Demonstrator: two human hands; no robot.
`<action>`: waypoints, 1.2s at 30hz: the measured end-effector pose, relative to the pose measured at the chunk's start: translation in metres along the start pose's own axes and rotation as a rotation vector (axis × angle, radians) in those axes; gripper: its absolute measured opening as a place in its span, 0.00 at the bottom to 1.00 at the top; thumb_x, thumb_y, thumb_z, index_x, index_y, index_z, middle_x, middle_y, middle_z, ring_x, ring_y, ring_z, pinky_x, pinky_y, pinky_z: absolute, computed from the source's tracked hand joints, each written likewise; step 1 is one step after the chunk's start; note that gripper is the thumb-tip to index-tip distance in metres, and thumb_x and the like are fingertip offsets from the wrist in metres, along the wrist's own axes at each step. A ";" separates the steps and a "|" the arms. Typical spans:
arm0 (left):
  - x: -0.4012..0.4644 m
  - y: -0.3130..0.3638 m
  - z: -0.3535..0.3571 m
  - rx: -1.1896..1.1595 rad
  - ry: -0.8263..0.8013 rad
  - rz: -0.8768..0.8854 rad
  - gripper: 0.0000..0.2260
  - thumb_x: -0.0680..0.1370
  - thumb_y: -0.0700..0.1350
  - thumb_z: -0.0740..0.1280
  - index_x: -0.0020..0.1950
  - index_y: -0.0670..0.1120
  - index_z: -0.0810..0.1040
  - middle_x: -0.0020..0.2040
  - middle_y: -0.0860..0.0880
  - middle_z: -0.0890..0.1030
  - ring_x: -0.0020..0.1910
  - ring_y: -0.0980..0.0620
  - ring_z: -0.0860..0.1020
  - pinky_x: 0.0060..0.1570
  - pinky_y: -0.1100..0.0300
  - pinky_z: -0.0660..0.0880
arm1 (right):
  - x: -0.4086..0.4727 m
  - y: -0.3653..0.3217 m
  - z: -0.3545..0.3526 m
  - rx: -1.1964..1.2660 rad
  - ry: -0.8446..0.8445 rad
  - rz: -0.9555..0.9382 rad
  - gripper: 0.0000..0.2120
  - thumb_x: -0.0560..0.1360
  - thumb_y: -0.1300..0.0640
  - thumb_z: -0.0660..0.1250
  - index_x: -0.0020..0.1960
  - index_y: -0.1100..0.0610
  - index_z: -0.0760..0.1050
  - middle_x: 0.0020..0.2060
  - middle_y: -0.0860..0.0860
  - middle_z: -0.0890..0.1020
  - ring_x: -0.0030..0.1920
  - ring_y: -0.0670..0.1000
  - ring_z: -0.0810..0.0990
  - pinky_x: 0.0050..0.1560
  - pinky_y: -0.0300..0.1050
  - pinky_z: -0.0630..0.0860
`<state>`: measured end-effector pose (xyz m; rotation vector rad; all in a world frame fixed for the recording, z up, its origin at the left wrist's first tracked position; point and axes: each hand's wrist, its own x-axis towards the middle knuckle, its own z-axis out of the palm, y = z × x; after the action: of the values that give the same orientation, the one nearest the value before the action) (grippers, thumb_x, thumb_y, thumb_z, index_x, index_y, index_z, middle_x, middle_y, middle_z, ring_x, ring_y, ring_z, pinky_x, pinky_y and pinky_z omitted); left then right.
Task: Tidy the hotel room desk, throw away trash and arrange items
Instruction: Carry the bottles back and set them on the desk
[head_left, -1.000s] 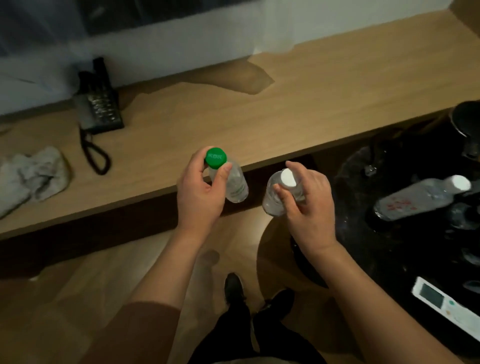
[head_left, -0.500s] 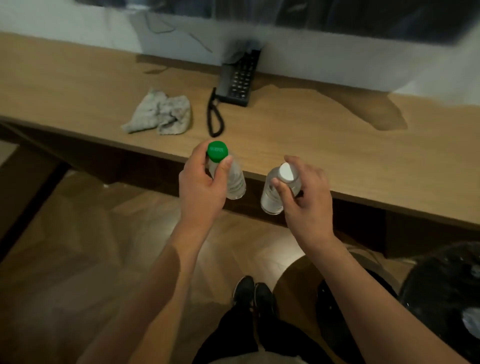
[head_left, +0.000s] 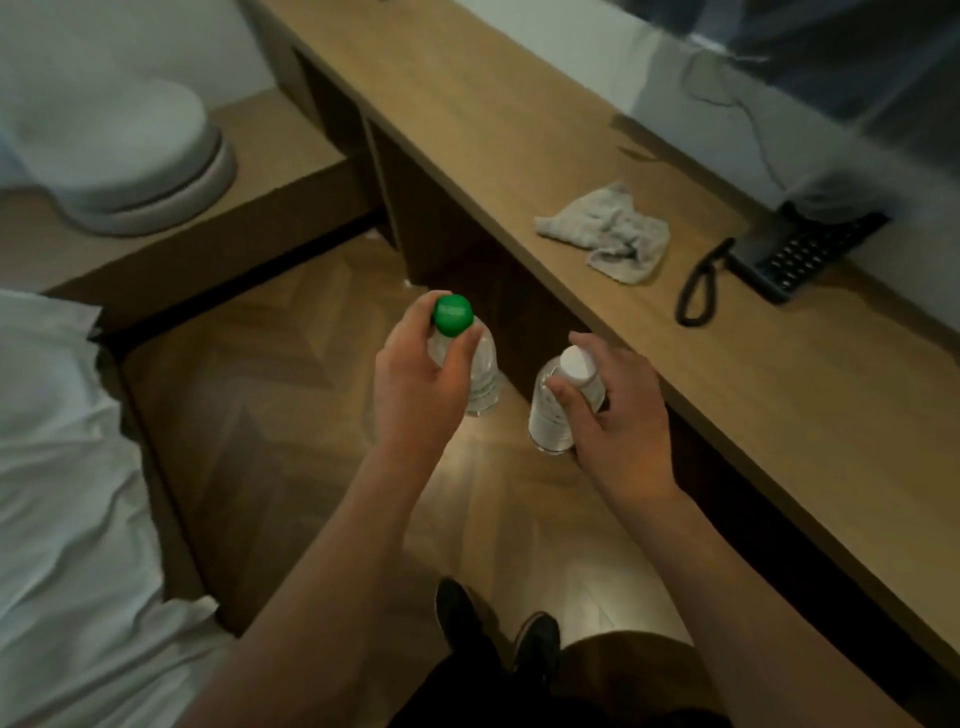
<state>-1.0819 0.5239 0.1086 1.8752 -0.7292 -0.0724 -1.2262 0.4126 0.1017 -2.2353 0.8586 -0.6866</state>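
Left hand (head_left: 415, 384) fingers grip a green-capped bottle (head_left: 480, 364), right hand (head_left: 618, 421) fingers a white-capped bottle (head_left: 553, 410); contents unclear.

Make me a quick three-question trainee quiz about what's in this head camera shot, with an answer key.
1. True or false: the crumpled grey cloth lies on the wooden desk.
2. Which hand grips the clear plastic bottle with the green cap? A) left hand B) right hand
3. Fill in: the clear plastic bottle in the right hand has a ____ cap.

Key: 1 true; 2 A; 3 white.
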 end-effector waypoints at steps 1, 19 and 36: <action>0.004 -0.009 -0.013 0.012 0.023 -0.002 0.16 0.80 0.46 0.70 0.67 0.46 0.75 0.56 0.53 0.80 0.55 0.55 0.80 0.55 0.51 0.80 | 0.006 -0.010 0.013 0.007 -0.021 -0.016 0.19 0.79 0.46 0.65 0.68 0.51 0.72 0.55 0.43 0.74 0.57 0.38 0.66 0.58 0.44 0.70; 0.148 -0.104 -0.127 0.143 0.223 -0.070 0.15 0.80 0.48 0.70 0.66 0.46 0.76 0.55 0.52 0.81 0.53 0.55 0.80 0.54 0.50 0.80 | 0.155 -0.104 0.161 0.198 -0.167 -0.083 0.20 0.77 0.47 0.69 0.67 0.46 0.72 0.53 0.42 0.72 0.53 0.34 0.71 0.51 0.36 0.74; 0.413 -0.184 -0.162 0.166 0.278 -0.048 0.16 0.81 0.48 0.69 0.66 0.45 0.76 0.55 0.54 0.80 0.53 0.57 0.80 0.51 0.52 0.82 | 0.409 -0.165 0.292 0.232 -0.175 -0.114 0.18 0.76 0.49 0.70 0.65 0.46 0.74 0.53 0.43 0.76 0.52 0.37 0.72 0.52 0.38 0.74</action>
<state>-0.6033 0.4888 0.1350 2.0089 -0.5109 0.2213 -0.7054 0.3226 0.1236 -2.1091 0.5401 -0.5993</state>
